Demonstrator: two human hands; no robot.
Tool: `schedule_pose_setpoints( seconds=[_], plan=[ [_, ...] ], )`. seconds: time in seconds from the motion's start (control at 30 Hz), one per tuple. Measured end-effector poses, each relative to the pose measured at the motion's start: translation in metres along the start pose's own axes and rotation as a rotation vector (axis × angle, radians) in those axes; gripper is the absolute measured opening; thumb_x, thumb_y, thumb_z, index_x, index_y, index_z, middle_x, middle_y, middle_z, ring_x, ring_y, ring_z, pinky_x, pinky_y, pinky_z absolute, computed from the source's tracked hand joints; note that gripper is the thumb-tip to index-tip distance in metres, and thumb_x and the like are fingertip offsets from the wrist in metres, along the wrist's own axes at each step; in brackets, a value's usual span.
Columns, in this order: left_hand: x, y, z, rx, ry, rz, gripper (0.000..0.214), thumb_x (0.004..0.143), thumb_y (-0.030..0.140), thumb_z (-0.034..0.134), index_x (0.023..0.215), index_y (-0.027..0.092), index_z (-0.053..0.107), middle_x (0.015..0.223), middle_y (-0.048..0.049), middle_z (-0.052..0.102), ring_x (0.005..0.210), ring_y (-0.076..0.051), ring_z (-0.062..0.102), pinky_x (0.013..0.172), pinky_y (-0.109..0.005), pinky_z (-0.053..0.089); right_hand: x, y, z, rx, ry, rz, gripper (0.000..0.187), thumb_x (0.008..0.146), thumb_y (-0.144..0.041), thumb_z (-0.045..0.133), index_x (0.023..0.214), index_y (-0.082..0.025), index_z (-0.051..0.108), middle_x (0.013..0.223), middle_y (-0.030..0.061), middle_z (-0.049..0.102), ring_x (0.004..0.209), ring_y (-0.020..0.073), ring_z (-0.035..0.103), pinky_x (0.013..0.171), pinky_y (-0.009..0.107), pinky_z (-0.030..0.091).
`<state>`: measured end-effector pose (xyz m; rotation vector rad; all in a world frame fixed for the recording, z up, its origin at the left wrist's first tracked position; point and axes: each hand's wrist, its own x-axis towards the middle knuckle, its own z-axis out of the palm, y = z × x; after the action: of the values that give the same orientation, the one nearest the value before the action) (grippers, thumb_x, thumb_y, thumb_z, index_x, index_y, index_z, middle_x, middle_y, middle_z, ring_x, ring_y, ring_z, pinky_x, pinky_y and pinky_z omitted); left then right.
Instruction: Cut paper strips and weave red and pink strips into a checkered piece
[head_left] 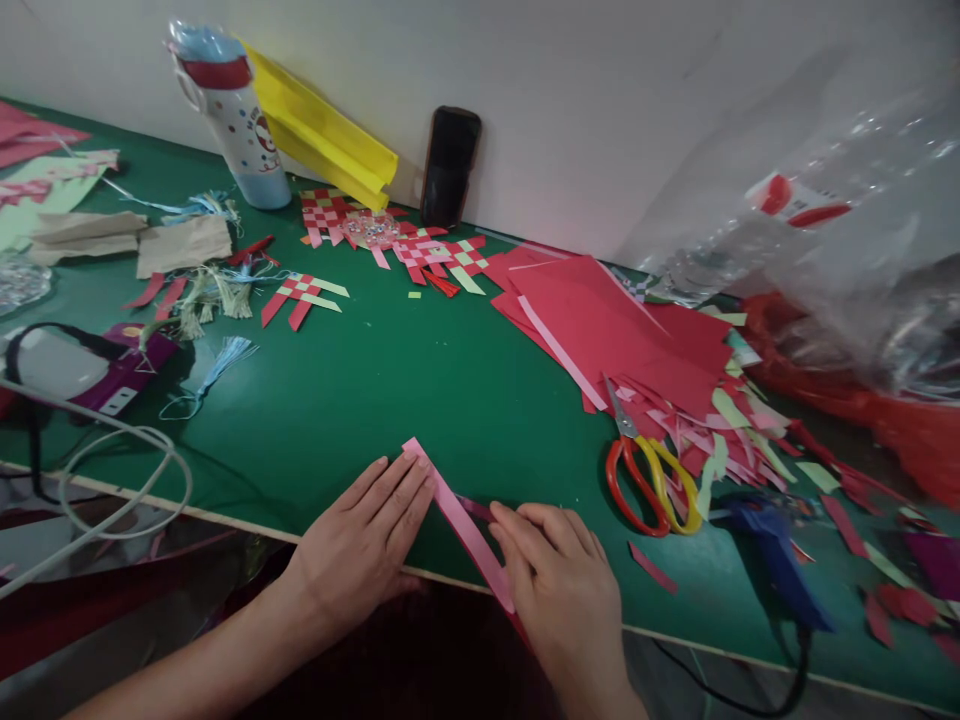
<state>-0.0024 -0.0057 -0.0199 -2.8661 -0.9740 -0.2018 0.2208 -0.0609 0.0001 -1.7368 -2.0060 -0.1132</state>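
A folded pink paper strip (457, 520) lies slantwise over the front edge of the green table, with a red side showing along its lower part. My left hand (375, 530) rests flat at the strip's upper end, fingers stretched out and their tips on the paper. On the other side, my right hand (559, 590) is closed beside the lower part of the strip. Between its thumb and forefinger pokes out a thin, narrow, dark purplish piece (474, 508), whose kind I cannot make out. The lower end of the strip is hidden by the right hand.
Scissors (637, 470) with red and yellow handles lie right of my hands, near a blue glue gun (780, 560). Behind are red paper sheets (600, 310) and woven paper pieces (304, 290). A phone (450, 165) and a bottle (236, 125) stand by the wall.
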Motion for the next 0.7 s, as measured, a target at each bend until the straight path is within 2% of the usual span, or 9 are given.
schedule_pose_setpoints(
  seconds=[0.17, 0.43, 0.7],
  plan=[
    [-0.001, 0.000, 0.001, 0.003, 0.007, 0.000, 0.096, 0.074, 0.075, 0.055, 0.142, 0.009, 0.041, 0.153, -0.0135, 0.033, 0.141, -0.030, 0.032, 0.114, -0.044, 0.030, 0.000, 0.005, -0.001, 0.014, 0.001, -0.012, 0.022, 0.095, -0.029, 0.052, 0.100, -0.022, 0.072, 0.083, 0.0047, 0.065, 0.076, 0.0168, 0.057, 0.074, 0.032, 0.041],
    [-0.001, 0.000, 0.001, 0.026, 0.030, 0.012, 0.098, 0.076, 0.074, 0.054, 0.145, 0.006, 0.035, 0.155, -0.0149, 0.029, 0.143, -0.029, 0.026, 0.115, -0.043, 0.028, 0.006, -0.002, 0.003, 0.037, -0.010, -0.017, 0.024, 0.096, -0.031, 0.050, 0.100, -0.022, 0.072, 0.083, 0.0045, 0.065, 0.077, 0.0166, 0.056, 0.075, 0.031, 0.040],
    [-0.002, 0.000, 0.000, 0.027, 0.020, 0.009, 0.097, 0.076, 0.073, 0.056, 0.144, 0.006, 0.037, 0.154, -0.0148, 0.029, 0.143, -0.030, 0.027, 0.116, -0.043, 0.027, 0.011, -0.007, 0.008, 0.021, 0.013, -0.015, 0.024, 0.096, -0.030, 0.050, 0.099, -0.023, 0.073, 0.082, 0.0046, 0.066, 0.075, 0.0162, 0.057, 0.073, 0.031, 0.040]
  ],
)
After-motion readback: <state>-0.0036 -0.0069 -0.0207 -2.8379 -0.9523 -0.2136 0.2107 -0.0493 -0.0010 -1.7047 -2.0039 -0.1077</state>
